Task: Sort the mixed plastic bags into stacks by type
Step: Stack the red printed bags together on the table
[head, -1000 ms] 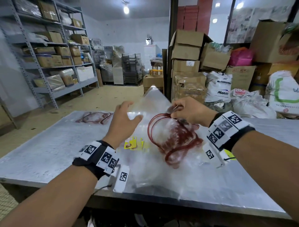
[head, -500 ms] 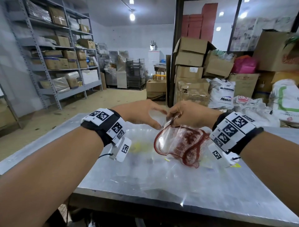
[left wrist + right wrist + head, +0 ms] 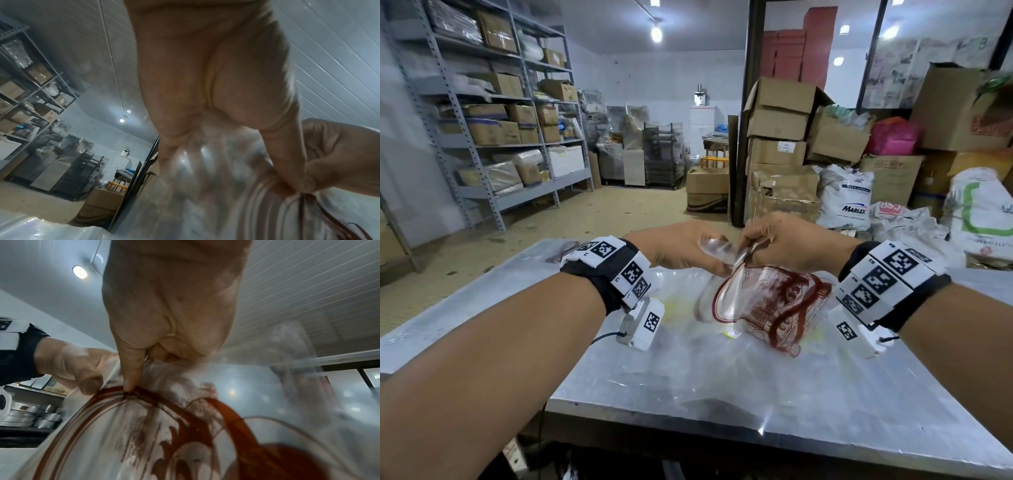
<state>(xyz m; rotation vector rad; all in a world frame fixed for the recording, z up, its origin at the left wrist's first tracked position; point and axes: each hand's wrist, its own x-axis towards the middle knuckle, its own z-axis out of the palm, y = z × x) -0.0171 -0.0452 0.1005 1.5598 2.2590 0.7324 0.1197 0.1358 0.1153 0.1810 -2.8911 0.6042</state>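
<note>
A clear plastic bag with a dark red print (image 3: 774, 305) hangs above the metal table (image 3: 825, 421), held up by its top edge. My right hand (image 3: 784, 245) pinches that edge between thumb and fingers; the red-printed bag (image 3: 185, 426) fills the right wrist view. My left hand (image 3: 688, 250) pinches a clear layer of plastic (image 3: 717, 248) at the same top edge, close against the right hand. The left wrist view shows my left hand (image 3: 226, 129) with clear film (image 3: 205, 178) bunched under its fingers. More clear bags (image 3: 688, 359) lie flat on the table below, some with yellow print (image 3: 678, 305).
Another red-printed bag (image 3: 561, 253) lies at the table's far left corner. Behind the table stand stacked cardboard boxes (image 3: 780, 137), white sacks (image 3: 846, 202) and a dark post (image 3: 751, 113). Grey shelving with boxes (image 3: 493, 130) lines the left wall.
My left hand has come in from the left to the bag's top edge beside my right hand. The red-printed bag has been lifted off the table pile.
</note>
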